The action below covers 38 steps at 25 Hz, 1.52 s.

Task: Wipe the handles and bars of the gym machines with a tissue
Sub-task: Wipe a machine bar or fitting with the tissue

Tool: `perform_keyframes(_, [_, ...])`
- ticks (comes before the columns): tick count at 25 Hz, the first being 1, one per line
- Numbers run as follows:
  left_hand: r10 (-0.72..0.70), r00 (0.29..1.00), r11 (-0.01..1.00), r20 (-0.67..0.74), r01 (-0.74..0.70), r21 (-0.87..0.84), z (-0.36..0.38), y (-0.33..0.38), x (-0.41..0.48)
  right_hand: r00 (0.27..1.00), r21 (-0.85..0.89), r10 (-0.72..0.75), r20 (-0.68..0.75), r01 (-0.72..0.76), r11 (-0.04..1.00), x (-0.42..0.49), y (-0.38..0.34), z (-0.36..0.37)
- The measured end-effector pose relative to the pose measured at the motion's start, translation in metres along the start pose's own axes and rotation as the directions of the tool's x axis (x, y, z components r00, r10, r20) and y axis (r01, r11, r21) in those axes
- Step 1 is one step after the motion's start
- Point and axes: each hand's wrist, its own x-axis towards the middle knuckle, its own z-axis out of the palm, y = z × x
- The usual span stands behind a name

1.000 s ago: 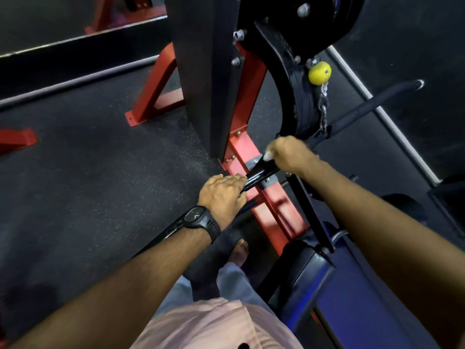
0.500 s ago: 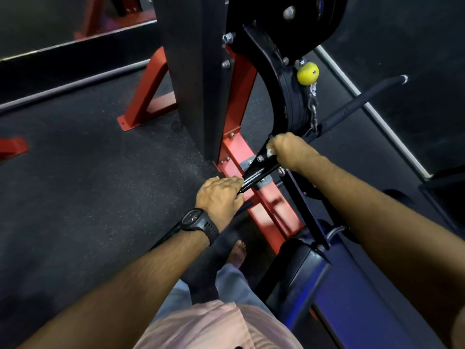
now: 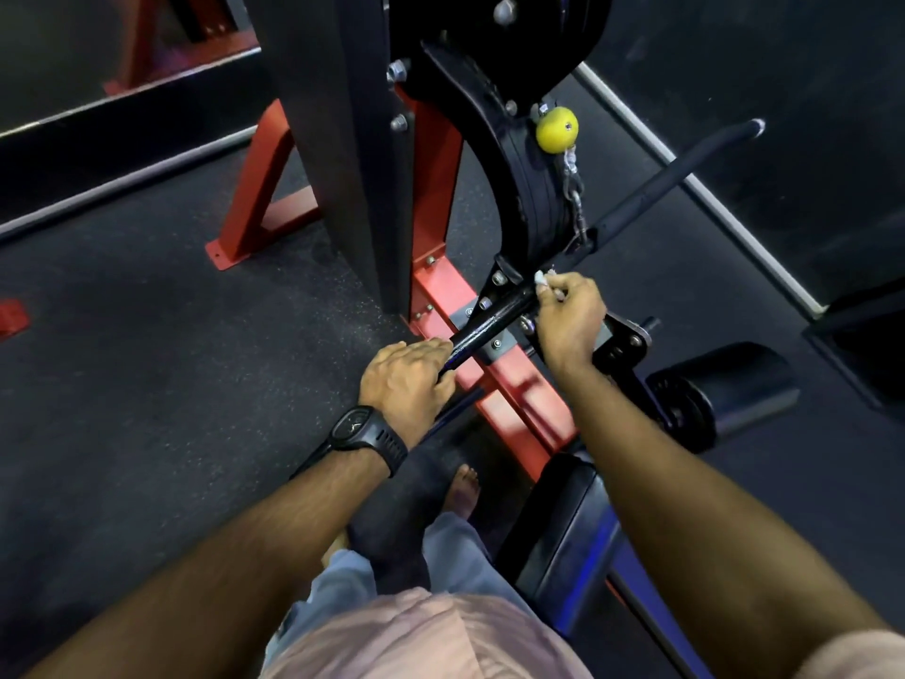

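My left grip (image 3: pixel 406 379) was curled round the near end of the black bar (image 3: pixel 494 318), just above the red frame (image 3: pixel 509 399). My right grip (image 3: pixel 570 316) pinched a small white tissue (image 3: pixel 541 277) at the same bar, where it crossed the frame. A yellow ball (image 3: pixel 557 129) hung beyond the frame. Dark speckled rubber floor (image 3: pixel 147 360) lay around the frame, with a pale strip (image 3: pixel 631 125) to its right. A black padded seat (image 3: pixel 563 531) sat just beside the frame's near end.
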Motion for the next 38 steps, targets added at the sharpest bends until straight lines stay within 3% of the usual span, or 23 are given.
perform_keyframes(2, [0.013,1.000,1.000,-0.006,-0.013,-0.001,0.000,-0.001,0.000,0.978,0.179,0.193,-0.075,-0.177,0.968,-0.012,0.000,0.016])
perform_keyframes(5, [0.020,1.000,1.000,-0.004,-0.020,-0.009,0.001,-0.001,0.002,0.863,0.536,0.500,-0.073,-0.389,0.749,-0.020,-0.006,0.034])
perform_keyframes(9, [0.040,0.999,0.999,0.003,-0.040,-0.020,0.000,-0.001,0.003,0.766,0.731,0.630,0.129,-0.502,0.461,-0.030,-0.007,0.051])
perform_keyframes(11, [0.047,0.998,0.998,0.029,-0.046,-0.029,0.000,-0.002,0.007,0.733,0.771,0.667,0.136,-0.501,0.393,-0.013,-0.004,0.051])
perform_keyframes(13, [0.051,0.998,0.998,0.038,-0.051,-0.024,-0.001,-0.002,0.007,0.723,0.765,0.687,0.075,-0.484,0.426,0.003,-0.004,0.048])
perform_keyframes(19, [0.069,0.996,0.998,0.050,-0.069,-0.013,-0.001,-0.003,0.009,0.791,0.617,0.591,-0.159,-0.388,0.685,0.024,-0.002,0.036])
perform_keyframes(22, [0.064,0.996,0.998,0.069,-0.065,0.000,-0.001,-0.002,0.010,0.915,0.353,0.355,-0.191,-0.274,0.895,0.026,0.001,0.022])
perform_keyframes(24, [0.069,0.994,0.998,0.082,-0.069,-0.001,-0.001,-0.001,0.012,0.957,0.257,0.236,-0.171,-0.188,0.948,0.029,0.001,0.015])
perform_keyframes(31, [0.085,0.995,0.996,0.058,-0.086,0.007,0.000,0.003,0.016,0.966,0.221,0.181,-0.185,-0.138,0.965,0.039,0.001,0.006])
perform_keyframes(35, [0.078,0.995,0.997,0.066,-0.078,0.007,0.001,0.003,0.014,0.913,0.324,0.324,-0.247,-0.238,0.916,0.056,0.000,0.005])
perform_keyframes(38, [0.082,0.993,0.997,0.079,-0.083,-0.001,0.001,0.002,0.016,0.887,0.374,0.418,-0.195,-0.327,0.868,0.052,0.008,0.014])
